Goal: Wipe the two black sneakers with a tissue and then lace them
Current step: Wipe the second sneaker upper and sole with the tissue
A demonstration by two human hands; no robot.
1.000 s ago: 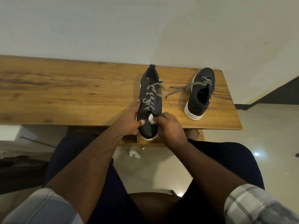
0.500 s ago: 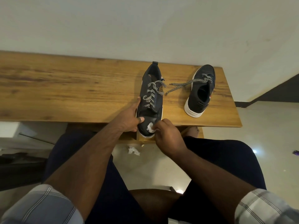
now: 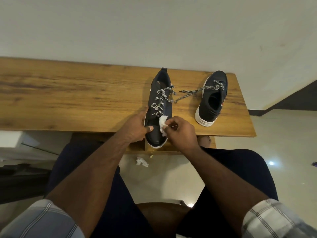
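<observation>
Since the earlier frame, your right hand (image 3: 181,131) pinching the tissue (image 3: 162,123) has moved up the near sneaker (image 3: 158,107) at the table's (image 3: 68,100) front edge; left hand (image 3: 137,127) grips its side; wiping continues

— What's on that wooden worktop (image 3: 68,100)?
— Two black sneakers: the near sneaker (image 3: 158,107) has its toe over the front edge, the far sneaker (image 3: 211,98) sits by the right end, its lace (image 3: 190,92) trailing across the wood.
— And the floor (image 3: 283,152)?
— A crumpled tissue scrap (image 3: 142,161).
</observation>
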